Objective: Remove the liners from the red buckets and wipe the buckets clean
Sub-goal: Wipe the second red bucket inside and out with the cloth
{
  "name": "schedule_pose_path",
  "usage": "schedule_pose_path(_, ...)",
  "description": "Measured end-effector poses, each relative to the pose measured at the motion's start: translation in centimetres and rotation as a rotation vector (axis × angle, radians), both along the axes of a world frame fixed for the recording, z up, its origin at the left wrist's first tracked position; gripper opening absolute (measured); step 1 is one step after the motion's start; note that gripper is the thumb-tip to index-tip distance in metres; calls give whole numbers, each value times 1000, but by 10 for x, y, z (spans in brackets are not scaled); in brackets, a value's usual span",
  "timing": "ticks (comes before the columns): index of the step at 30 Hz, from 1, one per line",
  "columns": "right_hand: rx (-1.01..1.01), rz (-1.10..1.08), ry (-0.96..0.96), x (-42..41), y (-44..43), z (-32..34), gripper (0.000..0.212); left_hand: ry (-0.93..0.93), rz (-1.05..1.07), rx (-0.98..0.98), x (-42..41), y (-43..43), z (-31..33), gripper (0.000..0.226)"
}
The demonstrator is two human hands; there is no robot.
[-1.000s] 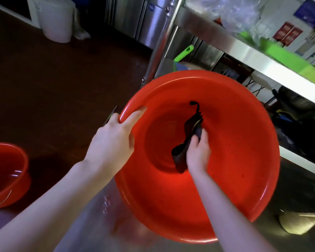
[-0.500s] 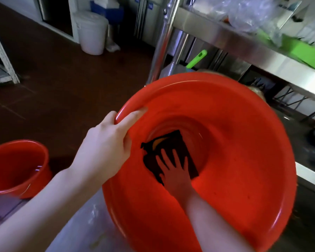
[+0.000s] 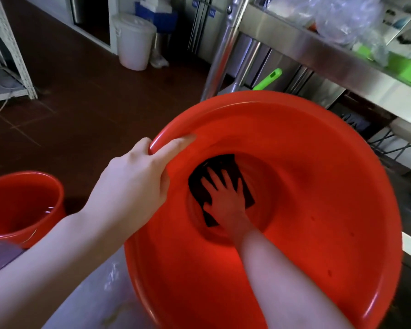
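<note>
A big red bucket (image 3: pixel 318 176) is tilted toward me and fills the middle of the head view. My left hand (image 3: pixel 133 186) grips its near-left rim, thumb inside and fingers hidden behind the rim. Deep inside, a dark cloth (image 3: pixel 233 167) lies flat on the bucket's bottom. My right hand (image 3: pixel 226 193) presses on the cloth with spread, straight fingers. A second, smaller red bucket (image 3: pixel 22 210) stands on the floor at the left and holds a little water. No liner shows in either bucket.
A steel shelf rack (image 3: pixel 318 55) with clear plastic bags and green items runs along the right. A white lidded pail (image 3: pixel 134 41) stands at the back by a blue box. Crumpled clear plastic (image 3: pixel 109 279) lies on the steel surface below the bucket. Dark tiled floor lies at the left.
A second ago my right hand pinched the bunched cloth on the inner wall. It has since spread the cloth flat on the bottom and slid it slightly right. The left hand kept its grip.
</note>
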State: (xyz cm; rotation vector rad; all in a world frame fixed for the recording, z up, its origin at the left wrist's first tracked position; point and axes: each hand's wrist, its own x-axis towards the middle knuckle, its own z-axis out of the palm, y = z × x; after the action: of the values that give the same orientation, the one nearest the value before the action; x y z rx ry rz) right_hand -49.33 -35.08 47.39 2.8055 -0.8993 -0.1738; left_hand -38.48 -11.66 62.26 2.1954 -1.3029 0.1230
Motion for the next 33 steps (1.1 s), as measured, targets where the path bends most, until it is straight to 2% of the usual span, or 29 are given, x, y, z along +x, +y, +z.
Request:
schedule_pose_path(5, 34, -313, -183, -41, -32, 17, 90, 13, 24, 4, -4, 0, 2, 68)
schedule_pose_path(8, 27, -340, -201, -49, -29, 12, 89, 21, 1, 6, -1, 1, 2, 69)
schedule_pose_path(11, 44, -372, -220, -22, -20, 2, 82, 44, -19, 6, 7, 0, -1, 70)
schedule_pose_path(13, -11, -225, -159, -9, -16, -4, 79, 64, -13, -4, 12, 0, -3, 71)
schedule_pose_path(15, -54, 67, -56, -7, -7, -14, 72, 52, -8, -12, 12, 0, -5, 71)
schedule_pose_path(17, -48, 249, 30, -12, 12, -27, 62, 37, -1, -17, 11, -1, -5, 71)
schedule_pose_path(20, -26, 240, 136, -23, 32, -42, 60, 22, -1, -2, 9, 0, -6, 71)
schedule_pose_path(24, -41, 236, 177, -18, 25, -31, 65, 45, 13, -3, 15, 7, -10, 71)
schedule_pose_path(27, -33, 164, 113, -1, 12, -16, 74, 44, 29, -1, 17, 9, -13, 71)
schedule_pose_path(33, -44, -185, -143, 0, -12, 7, 77, 50, 41, 3, 12, 10, -10, 68)
